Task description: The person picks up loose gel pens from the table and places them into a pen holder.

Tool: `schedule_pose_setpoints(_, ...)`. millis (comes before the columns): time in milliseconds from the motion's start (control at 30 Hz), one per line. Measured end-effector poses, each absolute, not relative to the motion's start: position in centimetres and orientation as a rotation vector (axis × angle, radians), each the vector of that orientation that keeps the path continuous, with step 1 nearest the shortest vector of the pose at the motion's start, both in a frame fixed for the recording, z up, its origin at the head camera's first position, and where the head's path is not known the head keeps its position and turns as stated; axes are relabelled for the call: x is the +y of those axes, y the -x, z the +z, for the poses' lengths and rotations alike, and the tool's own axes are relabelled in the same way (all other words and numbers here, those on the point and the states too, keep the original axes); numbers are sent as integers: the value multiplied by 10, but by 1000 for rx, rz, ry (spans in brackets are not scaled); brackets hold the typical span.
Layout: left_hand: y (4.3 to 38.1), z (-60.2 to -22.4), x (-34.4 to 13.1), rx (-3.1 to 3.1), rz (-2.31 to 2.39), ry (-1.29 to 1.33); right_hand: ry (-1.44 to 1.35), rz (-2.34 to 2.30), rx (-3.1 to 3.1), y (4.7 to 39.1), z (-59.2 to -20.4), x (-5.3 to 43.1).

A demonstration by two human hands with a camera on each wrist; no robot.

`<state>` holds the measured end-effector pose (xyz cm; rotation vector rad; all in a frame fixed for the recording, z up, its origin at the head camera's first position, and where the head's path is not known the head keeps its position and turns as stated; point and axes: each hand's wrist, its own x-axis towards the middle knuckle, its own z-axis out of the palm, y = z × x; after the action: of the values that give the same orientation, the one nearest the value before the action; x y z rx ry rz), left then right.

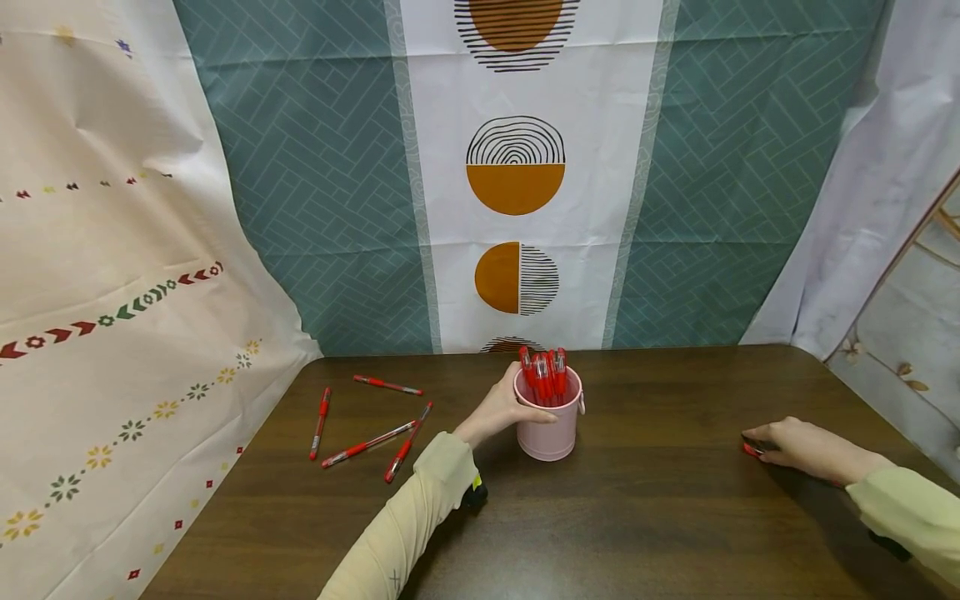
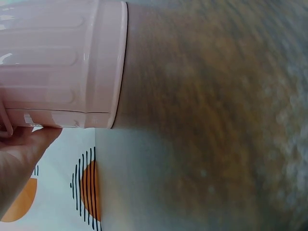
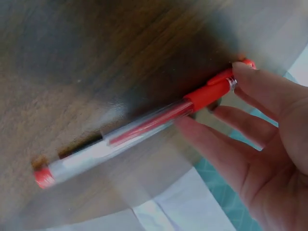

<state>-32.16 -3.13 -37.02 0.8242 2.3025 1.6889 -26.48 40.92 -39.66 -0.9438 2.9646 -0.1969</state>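
My left hand (image 1: 504,410) grips the pink bucket (image 1: 547,437) at its left side near the rim. The bucket stands upright, with several red-capped pens (image 1: 543,377) inside, caps up. In the left wrist view the pink bucket (image 2: 53,62) fills the upper left, part of the hand (image 2: 21,159) against it. Over at the right, my right hand (image 1: 813,450) holds a clear-barrelled gel pen (image 3: 144,127) by its red cap end, thumb on the clip and fingers along the cap and barrel. From the head view most of that pen is hidden by the hand.
Several red pens lie loose left of the bucket: one upright in view (image 1: 320,425), one near the back edge (image 1: 387,385), and two crossing (image 1: 367,444). A patterned curtain (image 1: 517,183) hangs behind the brown table (image 1: 637,533); pale cloth (image 1: 135,350) borders its left side.
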Motion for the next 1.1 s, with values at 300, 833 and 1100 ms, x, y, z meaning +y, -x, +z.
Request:
schedule_pose_setpoints(300, 323, -371, -32, 2303, 1690, -824, 981, -142, 3026, 263, -400, 404)
schedule_pose_setpoints(833, 334, -385, -30, 2306, 1697, -820, 988, -32, 3328, 262, -402, 399)
schedule_pose_setpoints(1100, 323, -372, -32, 2301, 1682, -821, 1143, -53, 3439, 267, -396, 395)
